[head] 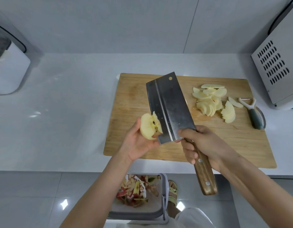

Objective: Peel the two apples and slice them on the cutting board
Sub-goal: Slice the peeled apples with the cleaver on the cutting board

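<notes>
**Cleaver Meets the Core of a Peeled Apple Half**

White and glossy, the bench (68, 96) runs the width of the view under a pale wall. A wooden cutting board (129, 102) lies on its right half.

The left hand (135, 143) is turned palm up at the board's near left edge, its fingers cupped round a peeled apple half (148, 125). The cut face is turned up, showing the core and dark seeds, and a scrap of red skin remains at the lower end.

The right hand (203, 145) is wrapped firmly round the wooden handle of a broad steel cleaver (168, 106), with a fingertip pressed against the heel of the blade. The blade slants up and away over the board. Its cutting edge sits against the core side of the apple half, where a thin wedge of flesh stands up beside the steel.

A loose heap of pale apple slices (210, 102) lies fanned out on the board's far right part. Just past the board's right edge, a peeler (253, 115) with a dark green grip rests on the bench.

A white appliance (9, 66) stands at the left end of the bench. A grey vented appliance (277, 63) stands at the right end.

Below the bench edge, on the tiled floor, a grey bin (159, 213) holds red and yellow peelings (134, 190). A foot in a green sandal (173, 191) shows beside it.
</notes>
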